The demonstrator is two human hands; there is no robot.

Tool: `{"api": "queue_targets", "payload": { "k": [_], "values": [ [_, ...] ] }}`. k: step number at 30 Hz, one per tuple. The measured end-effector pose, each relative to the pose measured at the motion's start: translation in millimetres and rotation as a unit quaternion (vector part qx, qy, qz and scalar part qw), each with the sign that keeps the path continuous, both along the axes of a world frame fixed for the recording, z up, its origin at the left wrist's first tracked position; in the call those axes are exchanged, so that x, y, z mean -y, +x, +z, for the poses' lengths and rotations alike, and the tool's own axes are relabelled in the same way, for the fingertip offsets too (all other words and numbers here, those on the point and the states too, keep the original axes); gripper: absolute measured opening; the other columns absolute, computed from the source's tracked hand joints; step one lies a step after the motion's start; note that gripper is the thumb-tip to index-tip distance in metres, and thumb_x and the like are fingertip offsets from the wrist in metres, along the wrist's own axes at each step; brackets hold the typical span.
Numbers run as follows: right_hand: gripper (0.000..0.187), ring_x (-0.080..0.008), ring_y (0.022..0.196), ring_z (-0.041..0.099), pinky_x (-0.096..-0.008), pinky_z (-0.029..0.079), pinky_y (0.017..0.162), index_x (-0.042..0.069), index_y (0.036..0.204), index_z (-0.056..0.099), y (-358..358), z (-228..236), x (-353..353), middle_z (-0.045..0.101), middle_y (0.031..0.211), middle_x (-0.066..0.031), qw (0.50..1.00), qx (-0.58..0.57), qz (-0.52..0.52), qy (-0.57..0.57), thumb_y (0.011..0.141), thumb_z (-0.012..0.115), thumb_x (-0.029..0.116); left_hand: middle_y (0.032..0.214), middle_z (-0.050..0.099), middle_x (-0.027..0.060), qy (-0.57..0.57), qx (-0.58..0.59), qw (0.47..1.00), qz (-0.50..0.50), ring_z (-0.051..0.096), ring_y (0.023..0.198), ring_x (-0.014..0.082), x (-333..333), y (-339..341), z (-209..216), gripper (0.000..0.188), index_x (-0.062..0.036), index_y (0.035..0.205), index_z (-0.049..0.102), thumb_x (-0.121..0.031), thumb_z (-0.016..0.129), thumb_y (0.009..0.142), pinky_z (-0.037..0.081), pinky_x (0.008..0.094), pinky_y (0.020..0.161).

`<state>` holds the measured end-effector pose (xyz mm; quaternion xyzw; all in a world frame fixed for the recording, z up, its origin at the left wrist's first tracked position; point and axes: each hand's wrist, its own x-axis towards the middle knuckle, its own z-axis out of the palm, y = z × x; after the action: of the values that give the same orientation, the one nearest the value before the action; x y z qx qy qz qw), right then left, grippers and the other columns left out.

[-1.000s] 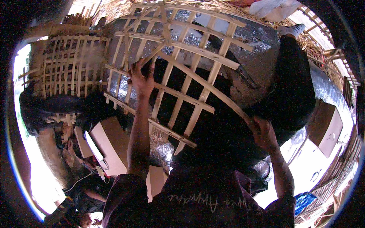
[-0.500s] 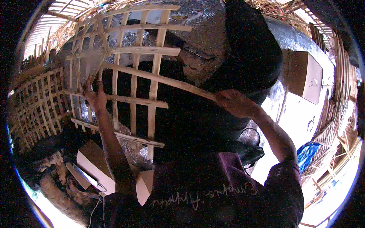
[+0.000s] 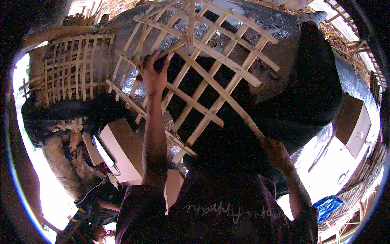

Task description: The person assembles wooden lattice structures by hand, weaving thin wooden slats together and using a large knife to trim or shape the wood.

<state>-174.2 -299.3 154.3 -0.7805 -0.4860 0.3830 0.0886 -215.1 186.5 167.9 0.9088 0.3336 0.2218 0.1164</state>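
In the head view, an openwork lattice of pale, flat bamboo-like strips (image 3: pixel 221 91) spreads across the upper middle, partly over the person's dark-trousered legs (image 3: pixel 315 81), with shiny silvery sheeting (image 3: pixel 132 83) showing through its gaps. The bare left hand (image 3: pixel 154 77) reaches up to the lattice's left part, thumb and fingers parted beside a short slanting strip; whether that grip pinches anything cannot be told. The bare right hand (image 3: pixel 278 152), in shadow, has its grip closed on the lower end of a long, slightly curved pale strip (image 3: pixel 239 110), which runs diagonally across the lattice. A squarish panel of crossed brownish strips (image 3: pixel 83 67) stands at left, above a brown cardboard box (image 3: pixel 126 160); another cardboard box (image 3: pixel 355 128) sits at right, with crumpled blue plastic (image 3: pixel 327 207) below it.
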Motion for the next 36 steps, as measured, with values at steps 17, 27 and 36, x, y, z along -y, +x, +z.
{"api": "queue_targets", "payload": {
  "k": [17, 27, 36],
  "values": [
    [0.024, -0.0322, 0.071, 0.057, -0.0420, 0.046, 0.058, 0.001, 0.107, 0.056, -8.0, 77.9, -11.0, 0.060, 0.086, -0.0156, 0.996, -0.029, -0.059, 0.053, 0.083, 0.052, 0.007, 0.101, 0.066, 0.0114, -0.078, 0.088, 0.990, 0.077, 0.059, 0.099, 0.0310, -6.4, 5.8, -31.2, 0.038, -0.0116, 0.092, 0.072, -0.045, 0.075, 0.072, 0.043, 0.0441, 0.091],
    [0.042, -0.0029, 0.058, 0.043, -0.0196, 0.035, 0.046, 0.000, 0.109, 0.052, 29.0, 122.1, 29.9, 0.048, 0.070, 0.0021, 0.747, -0.217, -0.628, -0.017, 0.095, 0.051, 0.040, 0.095, 0.067, 0.0145, -0.030, 0.099, 0.986, 0.131, 0.061, 0.091, 0.0317, -9.6, 19.8, -24.0, 0.029, -0.0095, 0.092, 0.071, -0.037, 0.067, 0.082, 0.047, 0.0446, 0.084],
    [0.031, -0.0105, 0.059, 0.047, -0.0266, 0.038, 0.049, 0.017, 0.085, 0.050, 94.8, 71.2, -73.5, 0.049, 0.071, 0.0022, 0.427, -0.624, -0.568, 0.325, 0.095, 0.047, 0.046, 0.094, 0.067, 0.0185, 0.011, -0.001, 0.987, 0.160, 0.061, 0.084, 0.0373, -13.5, 13.9, -62.1, 0.038, -0.0068, 0.101, 0.069, -0.040, 0.052, 0.091, 0.047, 0.0439, 0.079]
  ]
}}
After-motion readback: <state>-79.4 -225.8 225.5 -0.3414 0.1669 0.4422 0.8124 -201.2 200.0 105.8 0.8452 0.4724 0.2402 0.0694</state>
